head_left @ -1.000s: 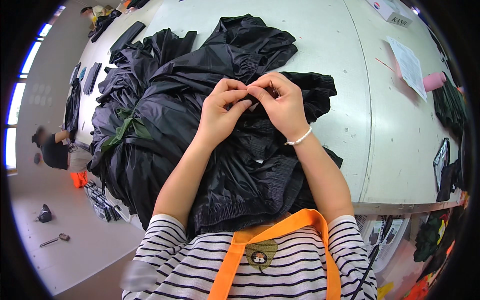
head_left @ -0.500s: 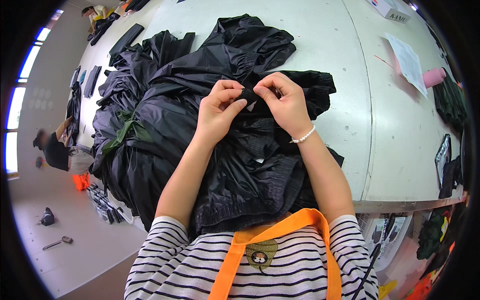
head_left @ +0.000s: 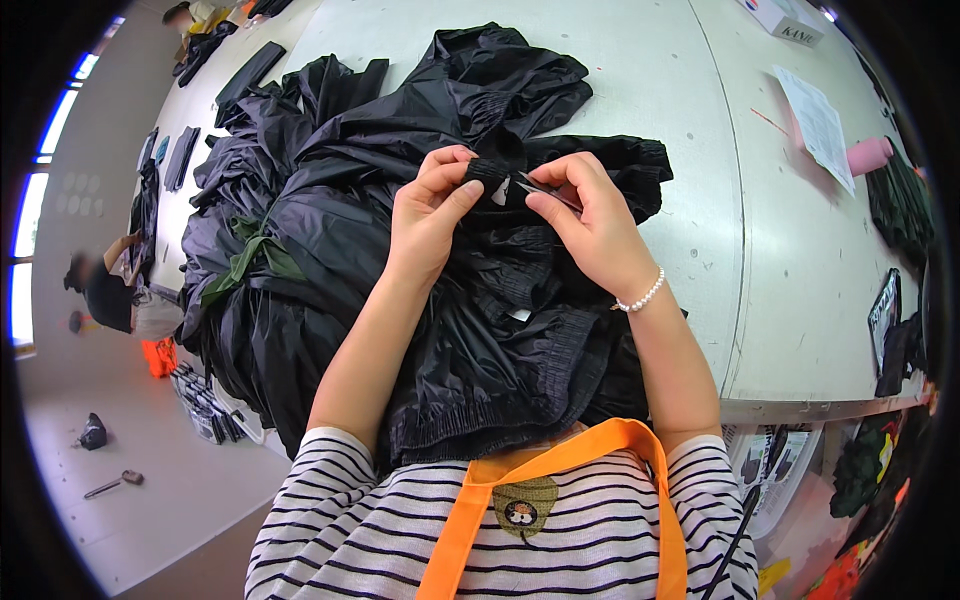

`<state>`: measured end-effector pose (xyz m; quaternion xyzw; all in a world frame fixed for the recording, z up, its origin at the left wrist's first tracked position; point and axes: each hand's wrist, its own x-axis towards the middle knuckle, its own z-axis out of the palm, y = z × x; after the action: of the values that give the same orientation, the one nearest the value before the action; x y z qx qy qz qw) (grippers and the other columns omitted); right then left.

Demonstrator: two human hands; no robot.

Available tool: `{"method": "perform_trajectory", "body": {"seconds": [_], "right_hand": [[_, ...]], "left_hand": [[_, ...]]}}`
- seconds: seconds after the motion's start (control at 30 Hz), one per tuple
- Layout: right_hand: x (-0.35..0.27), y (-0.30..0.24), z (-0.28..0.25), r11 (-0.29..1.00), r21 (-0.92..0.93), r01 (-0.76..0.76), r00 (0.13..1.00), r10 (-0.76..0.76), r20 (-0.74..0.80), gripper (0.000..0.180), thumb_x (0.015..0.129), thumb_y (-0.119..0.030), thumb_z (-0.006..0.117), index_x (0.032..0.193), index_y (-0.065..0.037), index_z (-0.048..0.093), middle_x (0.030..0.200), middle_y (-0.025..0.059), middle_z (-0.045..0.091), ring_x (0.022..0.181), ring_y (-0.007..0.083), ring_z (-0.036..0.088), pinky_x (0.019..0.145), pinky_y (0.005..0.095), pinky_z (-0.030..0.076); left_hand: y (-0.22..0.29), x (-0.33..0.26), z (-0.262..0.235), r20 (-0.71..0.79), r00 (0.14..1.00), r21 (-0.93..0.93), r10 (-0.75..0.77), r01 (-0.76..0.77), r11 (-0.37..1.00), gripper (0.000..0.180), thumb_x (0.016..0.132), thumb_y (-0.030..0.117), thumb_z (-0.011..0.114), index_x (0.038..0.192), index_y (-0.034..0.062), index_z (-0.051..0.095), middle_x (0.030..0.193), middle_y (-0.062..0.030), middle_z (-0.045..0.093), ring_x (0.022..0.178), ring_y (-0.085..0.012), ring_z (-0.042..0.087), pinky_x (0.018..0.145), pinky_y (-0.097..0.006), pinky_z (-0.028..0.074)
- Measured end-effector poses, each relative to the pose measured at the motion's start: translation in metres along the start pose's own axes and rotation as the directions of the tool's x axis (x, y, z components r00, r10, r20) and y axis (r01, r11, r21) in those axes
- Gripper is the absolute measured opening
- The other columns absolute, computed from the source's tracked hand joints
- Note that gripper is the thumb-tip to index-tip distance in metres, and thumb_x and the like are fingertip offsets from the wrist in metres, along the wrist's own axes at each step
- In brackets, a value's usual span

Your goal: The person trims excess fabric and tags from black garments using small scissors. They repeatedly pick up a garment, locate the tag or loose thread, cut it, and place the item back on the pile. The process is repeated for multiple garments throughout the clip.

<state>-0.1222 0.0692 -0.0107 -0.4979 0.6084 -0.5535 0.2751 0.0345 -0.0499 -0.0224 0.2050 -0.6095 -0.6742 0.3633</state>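
A pile of shiny black garments (head_left: 330,230) covers the near part of a white worktable (head_left: 640,90). My left hand (head_left: 428,215) pinches a gathered black waistband edge (head_left: 490,175) of the top garment between thumb and fingers. My right hand (head_left: 590,225), with a pearl bracelet at the wrist, holds the same edge from the right, and a small dark pointed tool (head_left: 545,188) lies between its thumb and forefinger. A small white tag shows between the two hands. The garment's elastic hem (head_left: 480,420) hangs down toward my striped shirt and orange strap.
A paper sheet (head_left: 820,125), a pink roll (head_left: 868,155) and a white box (head_left: 780,15) lie at the table's far right. Flat black pieces (head_left: 245,75) lie at the far left. A green strip (head_left: 245,260) lies in the pile. A person (head_left: 110,295) crouches on the floor at left.
Both hands stayed together on the waistband edge and shifted slightly; the fingers have re-gripped the fabric, and the garment is bunched a little more between them.
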Motion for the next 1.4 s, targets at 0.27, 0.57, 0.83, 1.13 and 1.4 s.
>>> {"method": "perform_trajectory", "body": {"seconds": [0.27,0.57,0.83,1.13,1.4], "right_hand": [[0.014,0.005,0.01,0.984,0.175,0.034,0.999,-0.03,-0.022,0.018,0.08,-0.006,0.068,0.095,0.002,0.061,0.093,0.0063,0.054,0.076,0.0134,0.06,0.072,0.0245,0.05],[0.018,0.004,0.011,0.986,0.167,0.017,1.0,-0.016,-0.008,0.013,0.079,-0.005,0.069,0.09,0.001,0.065,0.091,0.0048,0.058,0.076,0.011,0.062,0.07,0.024,0.05],[0.018,0.001,0.01,0.972,0.235,0.014,1.0,-0.016,0.004,0.014,0.078,-0.005,0.07,0.09,0.001,0.065,0.089,0.0043,0.058,0.074,0.0101,0.06,0.067,0.0221,0.049],[0.019,0.013,0.014,0.97,0.241,0.019,0.998,-0.003,-0.067,0.016,0.08,-0.007,0.07,0.093,-0.001,0.064,0.085,0.0021,0.059,0.069,0.0074,0.055,0.063,0.0209,0.046],[0.017,0.013,0.023,0.979,0.18,0.1,0.986,-0.073,-0.153,0.014,0.075,-0.006,0.073,0.084,-0.001,0.063,0.08,0.0005,0.056,0.061,0.0055,0.047,0.055,0.0198,0.039]], "left_hand": [[-0.004,-0.001,-0.003,0.066,0.994,0.028,0.082,-0.084,0.996,0.018,0.08,-0.01,0.058,0.096,-0.0043,0.063,0.113,-0.0053,0.048,0.1,-0.0121,0.051,0.086,-0.023,0.041],[-0.003,-0.002,-0.002,0.099,0.993,0.008,0.071,-0.072,0.997,0.018,0.08,-0.01,0.057,0.096,-0.0041,0.063,0.113,-0.0057,0.049,0.097,-0.0125,0.052,0.084,-0.023,0.044],[-0.009,-0.001,-0.001,0.101,0.985,0.195,0.143,-0.161,0.968,0.017,0.08,-0.009,0.06,0.096,-0.0023,0.063,0.109,-0.0056,0.051,0.093,-0.0114,0.052,0.076,-0.021,0.043],[-0.005,-0.004,0.001,0.095,0.99,0.232,0.105,-0.124,0.965,0.015,0.08,-0.007,0.06,0.095,-0.0039,0.062,0.11,-0.0055,0.051,0.088,-0.0095,0.052,0.073,-0.02,0.043],[-0.008,-0.001,0.0,0.071,0.996,0.235,0.045,-0.061,0.97,0.015,0.08,-0.007,0.06,0.095,-0.0059,0.062,0.111,-0.0057,0.051,0.09,-0.0089,0.052,0.074,-0.019,0.043]]}}
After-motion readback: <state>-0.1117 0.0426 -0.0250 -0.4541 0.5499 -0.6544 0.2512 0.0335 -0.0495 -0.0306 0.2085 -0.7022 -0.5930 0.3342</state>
